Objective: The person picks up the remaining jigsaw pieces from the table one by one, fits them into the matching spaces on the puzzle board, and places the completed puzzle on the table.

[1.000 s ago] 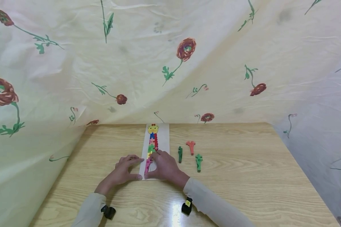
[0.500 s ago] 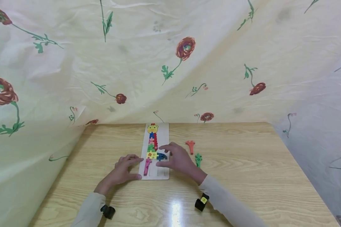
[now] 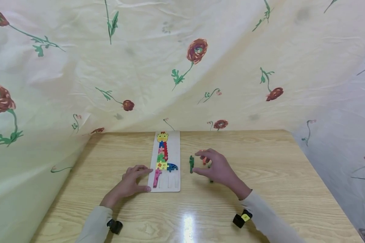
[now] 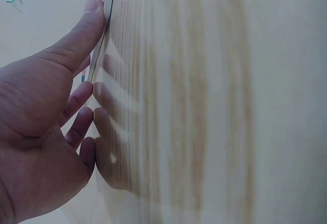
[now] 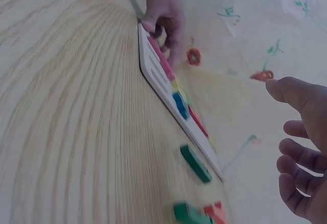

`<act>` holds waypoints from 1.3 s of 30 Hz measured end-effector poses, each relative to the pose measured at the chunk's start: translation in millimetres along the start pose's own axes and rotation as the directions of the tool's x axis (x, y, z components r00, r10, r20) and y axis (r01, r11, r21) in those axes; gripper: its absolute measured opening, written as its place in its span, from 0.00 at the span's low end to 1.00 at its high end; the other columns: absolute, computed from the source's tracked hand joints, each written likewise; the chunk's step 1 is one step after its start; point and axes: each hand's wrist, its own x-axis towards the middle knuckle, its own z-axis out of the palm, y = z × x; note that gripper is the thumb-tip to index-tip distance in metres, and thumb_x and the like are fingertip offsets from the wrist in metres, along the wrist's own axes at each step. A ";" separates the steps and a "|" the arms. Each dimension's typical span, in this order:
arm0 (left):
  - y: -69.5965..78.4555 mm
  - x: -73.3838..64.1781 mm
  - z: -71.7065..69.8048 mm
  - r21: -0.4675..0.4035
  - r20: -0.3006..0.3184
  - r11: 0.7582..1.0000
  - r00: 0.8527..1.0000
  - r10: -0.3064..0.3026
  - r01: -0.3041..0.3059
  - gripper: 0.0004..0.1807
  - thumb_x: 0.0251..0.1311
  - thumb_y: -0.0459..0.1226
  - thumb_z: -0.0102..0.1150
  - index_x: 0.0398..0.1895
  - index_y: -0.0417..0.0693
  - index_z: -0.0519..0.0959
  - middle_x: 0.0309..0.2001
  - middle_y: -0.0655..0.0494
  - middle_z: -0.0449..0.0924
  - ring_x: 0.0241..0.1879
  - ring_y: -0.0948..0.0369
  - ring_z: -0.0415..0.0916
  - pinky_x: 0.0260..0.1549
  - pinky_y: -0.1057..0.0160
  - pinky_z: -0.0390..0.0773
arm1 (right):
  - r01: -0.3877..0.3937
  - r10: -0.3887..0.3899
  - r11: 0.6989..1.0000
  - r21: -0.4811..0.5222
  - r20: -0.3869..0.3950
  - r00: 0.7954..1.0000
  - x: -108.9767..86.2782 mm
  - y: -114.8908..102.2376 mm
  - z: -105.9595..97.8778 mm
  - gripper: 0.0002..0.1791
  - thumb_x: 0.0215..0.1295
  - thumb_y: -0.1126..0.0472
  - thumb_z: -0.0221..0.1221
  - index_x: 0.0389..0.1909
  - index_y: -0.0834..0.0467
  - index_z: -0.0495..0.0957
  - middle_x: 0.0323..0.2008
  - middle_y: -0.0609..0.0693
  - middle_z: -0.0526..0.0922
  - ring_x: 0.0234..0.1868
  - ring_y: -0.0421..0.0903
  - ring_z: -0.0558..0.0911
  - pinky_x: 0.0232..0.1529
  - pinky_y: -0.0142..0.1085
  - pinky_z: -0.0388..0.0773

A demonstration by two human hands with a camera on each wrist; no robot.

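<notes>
A white puzzle board (image 3: 174, 148) holds a giraffe puzzle: yellow head (image 3: 162, 137), coloured neck pieces, a yellow body piece (image 3: 162, 165), a dark blue piece (image 3: 172, 167) and one pink leg piece (image 3: 156, 178). With fingers and thumb spread, my left hand (image 3: 130, 184) touches the board's left edge. My right hand (image 3: 217, 168) hovers over the loose pieces right of the board, fingers apart and holding nothing. Closest to its thumb lies a dark green piece (image 3: 191, 164). An orange piece (image 3: 204, 161) and a green piece (image 3: 211, 181) are partly hidden by this hand.
Empty leg slots (image 3: 170, 182) show in the lower part of the board. The wooden table (image 3: 261, 162) extends on both sides. Behind it hangs a flowered cloth (image 3: 140, 67), which also covers the left and right sides.
My right hand has left the board's lower part and moved right to the loose pieces, uncovering the yellow, dark blue and pink pieces. My left hand has stayed at the board's edge.
</notes>
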 end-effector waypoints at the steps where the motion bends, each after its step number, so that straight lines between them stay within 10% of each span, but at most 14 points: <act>1: 0.2 -0.1 -0.3 0.000 -0.001 1.000 1.000 -0.001 0.001 0.37 0.52 0.51 0.77 0.68 0.66 0.77 0.68 0.56 0.69 0.65 0.49 0.58 0.61 0.41 0.59 | 0.001 -0.001 1.000 -0.005 -0.004 1.000 -2.6 2.6 -3.4 0.29 0.54 0.50 0.77 0.58 0.52 0.84 0.43 0.49 0.82 0.39 0.53 0.81 0.34 0.37 0.76; 24: 1.8 0.2 -1.4 -0.001 -0.002 1.000 1.000 -0.009 0.009 0.37 0.52 0.51 0.77 0.68 0.68 0.77 0.68 0.56 0.69 0.66 0.50 0.58 0.62 0.40 0.60 | -0.096 0.100 0.990 -0.108 0.038 0.994 -41.9 64.6 -20.4 0.40 0.50 0.43 0.78 0.62 0.59 0.80 0.42 0.49 0.80 0.40 0.46 0.76 0.38 0.38 0.75; 39: 1.5 -0.6 -1.9 -0.008 -0.004 1.000 1.000 0.006 -0.006 0.37 0.52 0.51 0.77 0.68 0.66 0.77 0.68 0.55 0.69 0.65 0.50 0.58 0.62 0.40 0.58 | -0.134 0.147 0.982 -0.133 0.098 0.984 -46.4 67.9 -14.9 0.45 0.48 0.40 0.78 0.64 0.59 0.78 0.38 0.47 0.75 0.35 0.44 0.70 0.33 0.35 0.68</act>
